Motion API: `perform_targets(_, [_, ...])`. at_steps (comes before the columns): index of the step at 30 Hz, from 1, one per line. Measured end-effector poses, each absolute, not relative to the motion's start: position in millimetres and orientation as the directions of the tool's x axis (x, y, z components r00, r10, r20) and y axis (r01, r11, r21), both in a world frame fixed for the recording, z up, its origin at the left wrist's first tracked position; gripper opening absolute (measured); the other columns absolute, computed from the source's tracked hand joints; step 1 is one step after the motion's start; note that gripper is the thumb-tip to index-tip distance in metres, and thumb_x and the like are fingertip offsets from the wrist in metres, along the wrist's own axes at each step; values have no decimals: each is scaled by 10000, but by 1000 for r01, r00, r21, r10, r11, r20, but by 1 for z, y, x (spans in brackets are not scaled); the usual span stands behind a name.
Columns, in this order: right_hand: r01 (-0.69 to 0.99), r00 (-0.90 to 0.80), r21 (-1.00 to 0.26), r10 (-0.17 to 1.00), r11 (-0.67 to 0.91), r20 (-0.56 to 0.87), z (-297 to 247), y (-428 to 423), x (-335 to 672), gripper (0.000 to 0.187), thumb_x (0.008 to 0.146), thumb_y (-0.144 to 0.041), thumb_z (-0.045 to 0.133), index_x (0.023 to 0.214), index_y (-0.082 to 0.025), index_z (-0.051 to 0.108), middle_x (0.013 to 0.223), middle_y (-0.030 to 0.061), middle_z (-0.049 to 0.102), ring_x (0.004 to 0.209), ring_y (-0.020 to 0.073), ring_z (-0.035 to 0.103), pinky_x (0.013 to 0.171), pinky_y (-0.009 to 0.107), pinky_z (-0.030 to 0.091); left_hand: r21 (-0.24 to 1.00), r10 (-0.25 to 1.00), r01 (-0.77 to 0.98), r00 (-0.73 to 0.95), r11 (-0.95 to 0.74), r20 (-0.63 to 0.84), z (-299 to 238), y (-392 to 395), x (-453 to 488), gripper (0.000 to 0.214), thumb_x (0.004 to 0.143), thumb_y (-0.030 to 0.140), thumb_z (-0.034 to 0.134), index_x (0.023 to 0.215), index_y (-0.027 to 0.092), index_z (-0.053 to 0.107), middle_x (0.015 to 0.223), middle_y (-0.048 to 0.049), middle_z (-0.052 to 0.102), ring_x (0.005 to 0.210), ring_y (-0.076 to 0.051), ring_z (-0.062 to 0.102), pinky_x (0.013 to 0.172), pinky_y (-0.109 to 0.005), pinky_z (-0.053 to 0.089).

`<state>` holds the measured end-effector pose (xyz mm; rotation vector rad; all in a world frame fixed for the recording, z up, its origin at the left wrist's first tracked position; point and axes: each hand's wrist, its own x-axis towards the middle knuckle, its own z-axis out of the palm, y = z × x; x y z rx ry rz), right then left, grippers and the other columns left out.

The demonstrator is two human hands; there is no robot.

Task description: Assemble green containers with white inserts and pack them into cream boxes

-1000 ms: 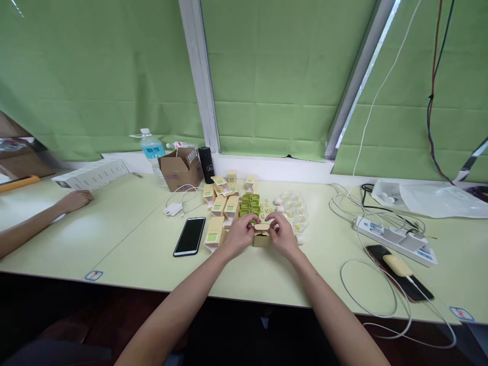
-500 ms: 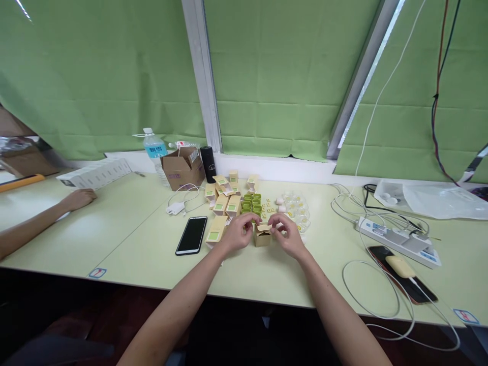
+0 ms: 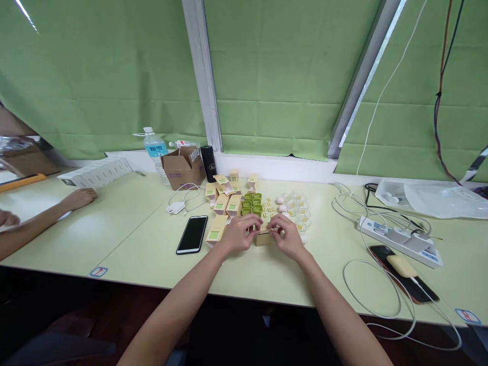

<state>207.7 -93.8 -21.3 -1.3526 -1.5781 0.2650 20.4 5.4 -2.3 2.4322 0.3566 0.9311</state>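
Observation:
A small tan cardboard box stands upright on the table between my hands, its top flap folded down almost flat. My left hand is closed at the box's upper left edge, thumb and fingers pinched on the flap. On the opposite top corner, the fingers of my right hand pinch the flap too. Just beyond are green square cups in rows, tiny yellow pieces and clear round plastic pieces with yellow centres. Several similar boxes with green labels are heaped to the left.
A phone lies left of my arms. Behind it are a charger, a brown carton, a black bottle and a water bottle. Rightward lie a power strip, cables and another phone. Another person's hand rests far left.
The box's raised top flap has been pushed down, with my fingers still at its edges. Another hand has come into view at the far left edge.

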Motion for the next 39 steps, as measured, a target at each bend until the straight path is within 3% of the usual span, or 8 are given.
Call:
perform_targets(8, [686,140,-661,835,305,531,-24,-93,209,173,788,-121,559,789,-240,685,771,16,602,656,165,555,605,298,449,413,386,157,735,-897,558,-10,11,19,110,816,184,586,817,223,689,952,-74,728,721,-188,634,698,-332,483])
perform_targets(15, [707,138,-639,827,303,545,-23,-95,208,210,797,-143,557,759,-243,738,745,20,624,604,154,540,588,296,428,325,310,138,763,-935,567,-13,15,19,138,821,188,569,787,223,697,808,-63,700,704,-193,623,638,-315,431])
perform_targets(26, [705,127,-658,866,265,484,-22,-97,207,225,767,-156,549,701,-241,747,652,9,690,557,163,546,575,295,390,355,307,123,791,-927,529,-13,13,18,155,817,227,567,764,233,712,664,-48,676,610,-197,591,643,-338,443])
perform_targets(29, [607,241,-742,824,284,513,-18,-97,207,202,795,-233,570,693,-235,744,660,21,697,570,170,561,566,297,405,390,343,130,762,-912,549,-12,14,19,169,858,237,552,835,228,720,747,-62,709,677,-208,624,693,-347,467])
perform_targets(33, [424,554,-854,659,302,508,-7,-98,220,192,793,-353,629,747,-209,747,692,35,711,583,172,565,558,297,431,460,475,226,691,-859,546,-1,16,20,233,897,280,586,1092,217,696,1023,-88,746,818,-229,660,919,-424,455])
perform_targets(36, [397,647,-870,582,293,492,3,-99,233,213,784,-386,655,763,-195,748,597,4,632,550,153,500,536,281,405,441,492,298,756,-846,431,8,14,22,554,838,407,713,1347,235,581,1342,-129,651,1143,-321,623,1041,-467,387])
perform_targets(39, [417,658,-865,565,278,499,10,-101,245,236,789,-405,663,768,-185,746,551,-21,552,529,134,439,515,269,367,378,447,321,837,-868,316,11,7,28,771,736,498,807,1401,221,531,1337,-153,640,1228,-378,561,1030,-471,383])
